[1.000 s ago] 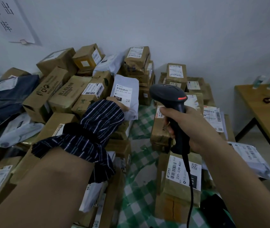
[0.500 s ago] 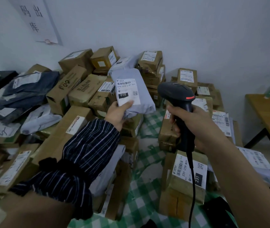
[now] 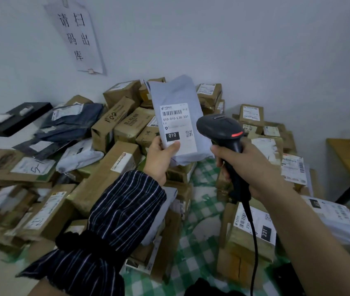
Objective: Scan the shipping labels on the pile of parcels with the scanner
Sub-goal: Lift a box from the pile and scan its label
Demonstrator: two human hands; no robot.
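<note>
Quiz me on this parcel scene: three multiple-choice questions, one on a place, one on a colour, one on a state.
1. Where is the grey bag? A on the floor; B in the left hand; C on a chair.
2. What colour is the scanner's mark? A green; B red; C blue.
3. The right hand is: A open; B an empty fist; C gripping the scanner.
Answers: 1 B, thumb and fingers pinch its lower edge. 2 B, a red band on its head. 3 C, fingers wrap the handle.

The left hand [image 3: 159,159] held a grey parcel [image 3: 176,92] upright above the pile of parcels [image 3: 114,129], thumb on its shipping label [image 3: 178,124], which faced the camera. The right hand [image 3: 248,165] gripped the black scanner [image 3: 218,127] just beside the label's right edge.
</note>
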